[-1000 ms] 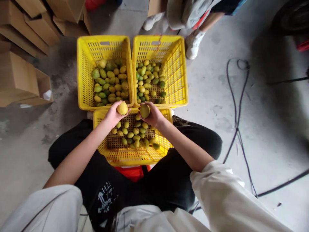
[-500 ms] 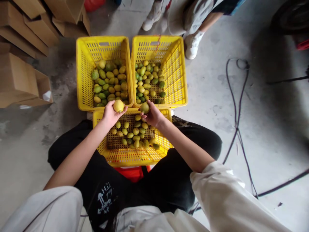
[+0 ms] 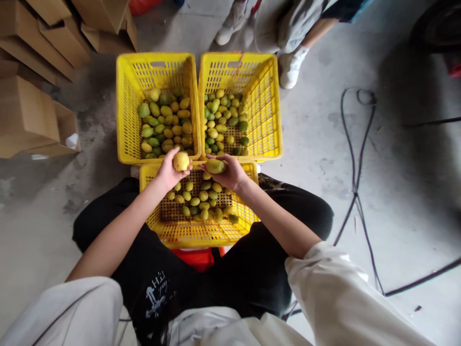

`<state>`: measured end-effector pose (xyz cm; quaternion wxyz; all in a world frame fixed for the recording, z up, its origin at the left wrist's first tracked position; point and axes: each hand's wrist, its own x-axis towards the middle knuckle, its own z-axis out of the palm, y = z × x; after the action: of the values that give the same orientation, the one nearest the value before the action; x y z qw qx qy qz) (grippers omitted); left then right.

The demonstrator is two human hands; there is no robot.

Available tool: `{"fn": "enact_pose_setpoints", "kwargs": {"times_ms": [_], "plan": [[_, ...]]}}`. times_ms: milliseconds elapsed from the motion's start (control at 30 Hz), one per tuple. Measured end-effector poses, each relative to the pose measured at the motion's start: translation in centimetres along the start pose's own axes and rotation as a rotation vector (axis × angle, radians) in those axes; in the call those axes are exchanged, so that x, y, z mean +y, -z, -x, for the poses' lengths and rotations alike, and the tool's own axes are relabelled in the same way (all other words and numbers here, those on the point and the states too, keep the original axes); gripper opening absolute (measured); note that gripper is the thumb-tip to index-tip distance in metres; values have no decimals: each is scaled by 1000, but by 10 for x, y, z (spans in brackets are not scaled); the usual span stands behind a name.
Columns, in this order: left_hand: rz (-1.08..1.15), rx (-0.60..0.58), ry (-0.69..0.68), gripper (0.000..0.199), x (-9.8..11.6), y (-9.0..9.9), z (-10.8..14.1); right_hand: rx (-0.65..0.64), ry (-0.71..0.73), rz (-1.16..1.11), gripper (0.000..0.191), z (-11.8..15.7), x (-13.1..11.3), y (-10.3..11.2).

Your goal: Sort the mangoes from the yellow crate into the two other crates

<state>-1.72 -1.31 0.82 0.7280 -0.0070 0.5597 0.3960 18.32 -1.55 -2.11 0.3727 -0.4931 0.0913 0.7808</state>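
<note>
A yellow lemon (image 3: 181, 161) rests in my left hand (image 3: 168, 170), the fingers curled around its underside. My right hand (image 3: 232, 174) is closed on a greener lemon (image 3: 215, 166), which lies sideways with its long side showing. Both hands hover close together above the back of the near yellow crate (image 3: 198, 239), which stands between my knees with loose green and yellow lemons on its slatted floor. Beyond it, side by side, the far left crate (image 3: 121, 110) and the far right crate (image 3: 275, 105) hold many more lemons of mixed colour.
Cardboard boxes (image 3: 34, 105) are stacked at the far left. Another person's shoe (image 3: 291, 67) is just behind the far right crate. A black cable (image 3: 355, 182) lies looped on the concrete floor to the right. Something red (image 3: 194, 259) shows under the near crate.
My right hand has turned its lemon from end-on to sideways. My left hand has tilted its lemon slightly and shifted a little to the right. The view has also moved slightly.
</note>
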Motion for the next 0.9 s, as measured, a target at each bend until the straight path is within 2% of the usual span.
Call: {"fn": "enact_pose_setpoints", "kwargs": {"times_ms": [100,200,267,367,467,567,700,800,900], "plan": [[81,33,-42,20,0,2,-5,17,-75,-45,28,3,0,0],[80,50,-55,15,1,1,-6,-38,-104,10,16,3,-3,3],[18,30,-38,12,2,1,-4,-57,-66,61,8,2,-6,3],[-109,-17,-16,26,5,0,1,-29,47,107,15,4,-8,-1],[-173,-40,-65,38,5,0,3,29,108,138,19,8,-5,-6],[-189,-22,-100,42,-2,-3,4,68,95,186,16,11,1,-8],[-189,6,-123,47,-12,-7,4,120,107,265,24,10,5,-6],[-163,44,-154,53,-11,-6,3,129,126,262,20,7,3,-4],[-98,89,-167,45,-4,-3,-1,122,91,201,17,7,0,-4]]}}
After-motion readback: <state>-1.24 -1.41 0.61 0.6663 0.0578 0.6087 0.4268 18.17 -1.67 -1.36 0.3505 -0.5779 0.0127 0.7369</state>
